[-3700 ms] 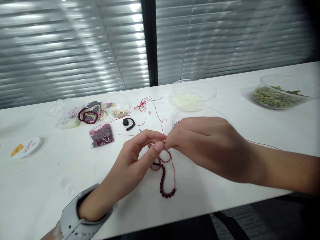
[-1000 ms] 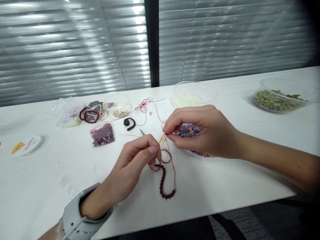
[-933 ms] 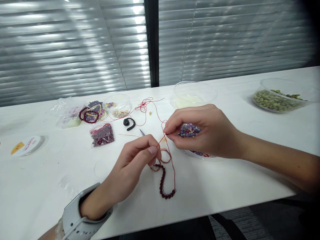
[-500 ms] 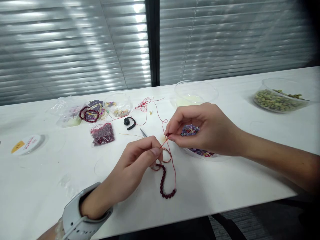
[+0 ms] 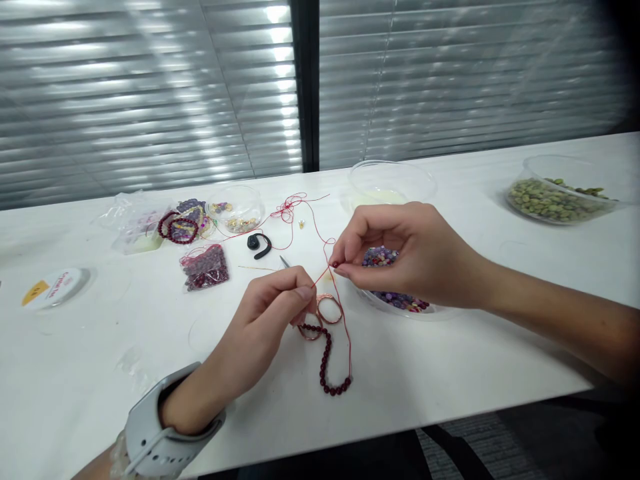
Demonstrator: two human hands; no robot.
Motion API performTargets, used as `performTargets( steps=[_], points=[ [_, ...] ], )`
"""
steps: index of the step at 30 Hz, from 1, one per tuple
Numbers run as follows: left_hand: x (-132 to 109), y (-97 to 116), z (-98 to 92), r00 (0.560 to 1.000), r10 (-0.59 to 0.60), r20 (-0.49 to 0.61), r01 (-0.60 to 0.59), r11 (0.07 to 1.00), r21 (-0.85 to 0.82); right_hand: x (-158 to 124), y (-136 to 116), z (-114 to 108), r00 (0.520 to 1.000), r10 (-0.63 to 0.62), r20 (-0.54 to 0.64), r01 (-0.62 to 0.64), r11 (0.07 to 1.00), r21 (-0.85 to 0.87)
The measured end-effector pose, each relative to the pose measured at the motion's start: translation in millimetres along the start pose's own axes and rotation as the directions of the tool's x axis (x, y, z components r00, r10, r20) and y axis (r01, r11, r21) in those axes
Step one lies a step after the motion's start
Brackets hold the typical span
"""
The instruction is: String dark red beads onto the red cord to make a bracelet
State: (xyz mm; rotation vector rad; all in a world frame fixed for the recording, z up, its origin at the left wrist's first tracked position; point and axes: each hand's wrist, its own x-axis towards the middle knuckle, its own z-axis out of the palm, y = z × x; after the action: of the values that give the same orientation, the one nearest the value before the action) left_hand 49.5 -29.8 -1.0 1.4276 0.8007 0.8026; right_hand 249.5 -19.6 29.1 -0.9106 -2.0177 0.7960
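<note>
Left hand (image 5: 265,327): fingertips drawn narrowly together, pinching a red thread (image 5: 320,279). Right hand (image 5: 405,257): thumb and forefinger closed on a single dark red bead (image 5: 335,265), the thread now drawn straight between the two hands. Directly below, on the table (image 5: 450,360): a strung run of dark red beads (image 5: 326,360) and two copper-coloured loops (image 5: 329,310). Just beside the right hand: a clear plastic bowl (image 5: 405,315) of purple beads (image 5: 379,257). Farther left: a plastic bag of dark red beads (image 5: 204,275) and a black earpiece (image 5: 259,245).
</note>
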Motion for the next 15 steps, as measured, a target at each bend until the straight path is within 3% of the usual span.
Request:
performTargets(
  steps=[15],
  points=[
    [-0.1,0.8,1.1,1.000,-0.008,-0.017,0.008,0.999,0.039,1.4,0.0,-0.2,1.000,0.010,-0.002,-0.010,1.000,-0.011]
  ],
)
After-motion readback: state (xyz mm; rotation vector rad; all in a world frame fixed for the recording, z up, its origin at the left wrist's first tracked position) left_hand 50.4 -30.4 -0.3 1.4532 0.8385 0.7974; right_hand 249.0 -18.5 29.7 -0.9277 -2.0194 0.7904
